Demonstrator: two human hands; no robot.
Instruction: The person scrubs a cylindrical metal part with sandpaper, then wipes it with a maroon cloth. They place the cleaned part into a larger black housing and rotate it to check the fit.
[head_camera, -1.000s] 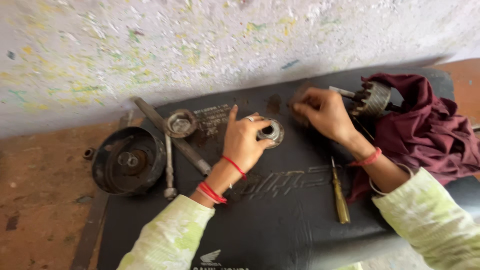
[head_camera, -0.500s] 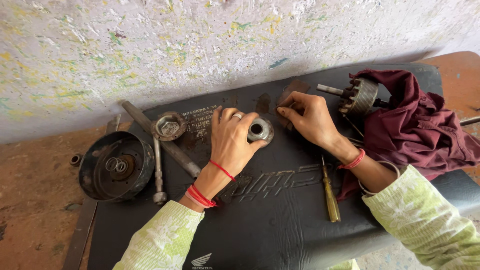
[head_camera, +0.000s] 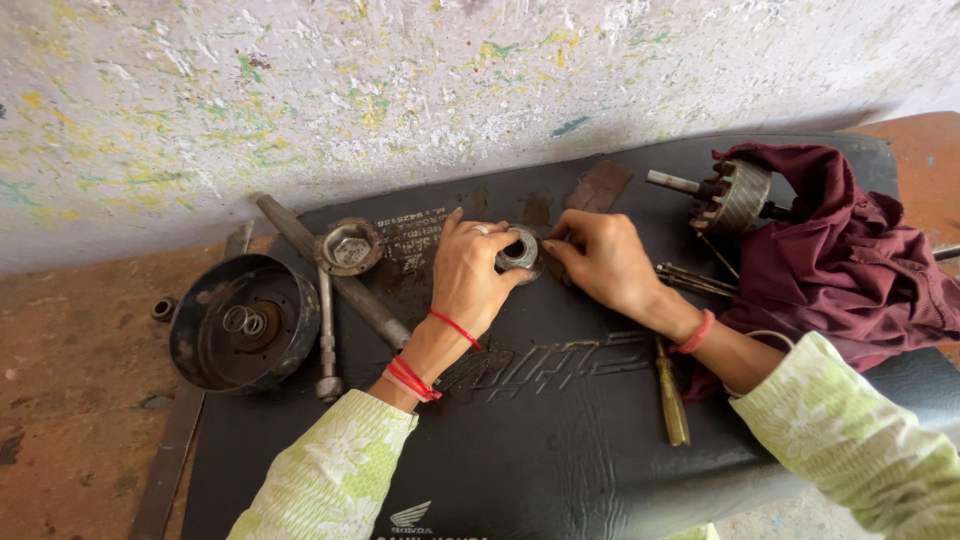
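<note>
A small round metal ring part (head_camera: 519, 248) rests on the black seat cushion (head_camera: 560, 430). My left hand (head_camera: 470, 275) holds that ring between thumb and fingers from its left side. My right hand (head_camera: 600, 258) pinches at the ring's right edge with its fingertips; whether something small is between them I cannot tell. Both wrists wear red thread bands, and both sleeves are pale green with a flower print.
A black drum-shaped housing (head_camera: 245, 322) lies at the left with a long bolt (head_camera: 325, 335), a metal bar (head_camera: 330, 270) and a hex-socket part (head_camera: 349, 246). A geared shaft (head_camera: 725, 195) sits on a maroon cloth (head_camera: 850, 260) at right. A yellow-handled screwdriver (head_camera: 670, 395) lies under my right forearm.
The view has shifted, so everything sits a little lower and more centred. My right hand has closed in on the ring part, fingertips now at its edge. The left hand keeps its hold.
</note>
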